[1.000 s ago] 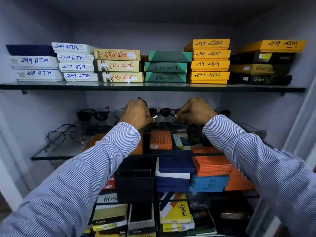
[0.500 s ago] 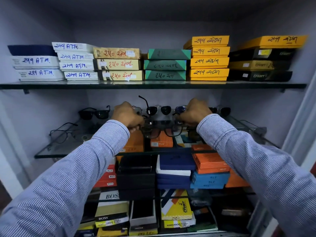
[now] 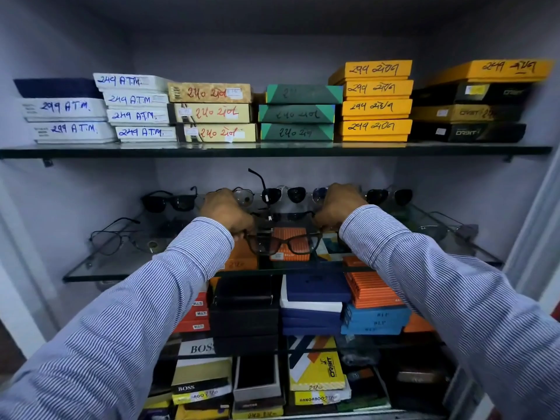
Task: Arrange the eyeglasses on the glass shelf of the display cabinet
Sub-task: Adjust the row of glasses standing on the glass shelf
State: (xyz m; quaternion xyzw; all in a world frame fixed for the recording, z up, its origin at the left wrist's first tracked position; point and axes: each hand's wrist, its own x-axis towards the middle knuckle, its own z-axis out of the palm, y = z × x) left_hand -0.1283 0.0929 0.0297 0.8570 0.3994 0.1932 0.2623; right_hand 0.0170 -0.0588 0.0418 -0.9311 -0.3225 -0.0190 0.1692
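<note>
A dark-framed pair of eyeglasses [image 3: 283,242] sits over the middle of the glass shelf [image 3: 121,268], lenses facing me. My left hand [image 3: 225,212] grips its left end and my right hand [image 3: 336,206] grips its right end. A row of sunglasses [image 3: 169,200] lines the back of the shelf, with one dark pair [image 3: 283,195] between my hands, a temple arm sticking up. A thin wire-framed pair [image 3: 113,236] lies at the shelf's left.
The upper shelf [image 3: 272,150] carries stacks of labelled boxes, white, tan, green, yellow and black. Under the glass shelf lie orange, blue and black boxes [image 3: 372,289]. More thin frames [image 3: 445,227] rest at the shelf's right. Cabinet walls close both sides.
My hands have come forward and down from the back row of sunglasses. They now hold the dark-framed eyeglasses nearer the shelf's front edge.
</note>
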